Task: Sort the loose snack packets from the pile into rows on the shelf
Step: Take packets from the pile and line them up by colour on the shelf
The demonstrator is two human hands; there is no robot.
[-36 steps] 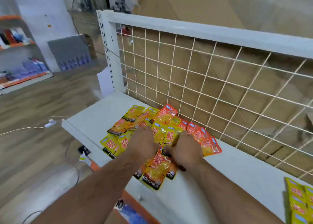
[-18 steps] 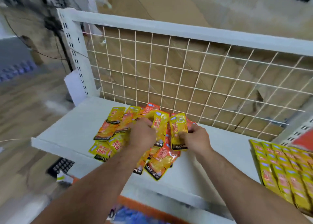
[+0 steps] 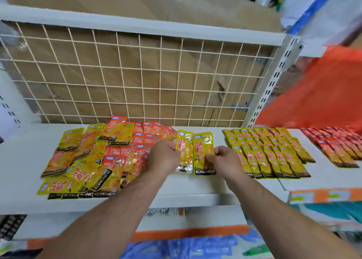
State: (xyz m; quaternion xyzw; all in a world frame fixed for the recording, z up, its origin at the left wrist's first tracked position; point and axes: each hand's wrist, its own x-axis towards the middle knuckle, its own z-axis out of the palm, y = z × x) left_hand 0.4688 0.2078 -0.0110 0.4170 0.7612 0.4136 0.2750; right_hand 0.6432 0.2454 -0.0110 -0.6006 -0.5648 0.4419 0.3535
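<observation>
A loose pile of yellow and red snack packets (image 3: 94,156) lies on the left of the white shelf (image 3: 195,192). My left hand (image 3: 163,156) pinches one yellow packet (image 3: 184,151) by its left edge. My right hand (image 3: 225,160) pinches a second yellow packet (image 3: 202,151) by its right edge. Both packets are held upright side by side over the gap between the pile and the sorted yellow rows (image 3: 268,153). Rows of red packets (image 3: 333,147) lie farther right.
A white wire grid (image 3: 137,78) backs the shelf, with cardboard behind it. A slotted upright post (image 3: 274,82) stands at the right. An orange bag (image 3: 321,94) hangs over the right end. Lower shelves with goods show below the front edge.
My view has swung right, bringing the sorted rows into sight. Both hands have lifted a yellow packet each out of the pile and carried them right, toward the yellow rows.
</observation>
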